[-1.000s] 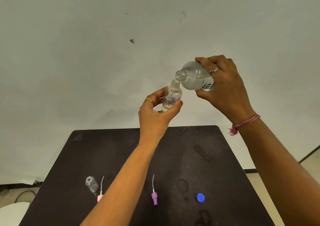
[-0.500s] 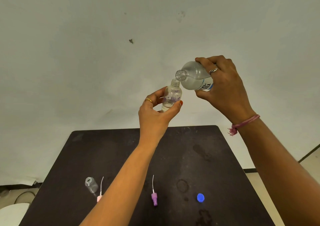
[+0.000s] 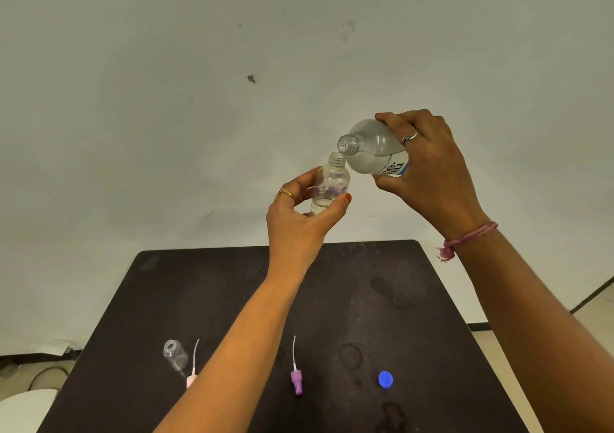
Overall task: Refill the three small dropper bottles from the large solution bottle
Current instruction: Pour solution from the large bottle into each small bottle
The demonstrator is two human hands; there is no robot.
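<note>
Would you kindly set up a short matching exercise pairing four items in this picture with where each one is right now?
Column one:
1. large solution bottle
2. blue cap
3. purple dropper top
4. small bottle with purple print

Column two:
A. lying on the table, between the two forearms
B. held in the left hand
C. tilted in the right hand
D. on the table, near the right forearm

Pairs: 1-C, 2-D, 3-A, 4-B

The large bottle (image 3: 373, 151), clear, uncapped and partly full, lies tilted with its mouth just above the open neck of a small bottle (image 3: 329, 186) held upright, liquid low inside. Another small bottle (image 3: 175, 354) stands open near the bench's front left.
</note>
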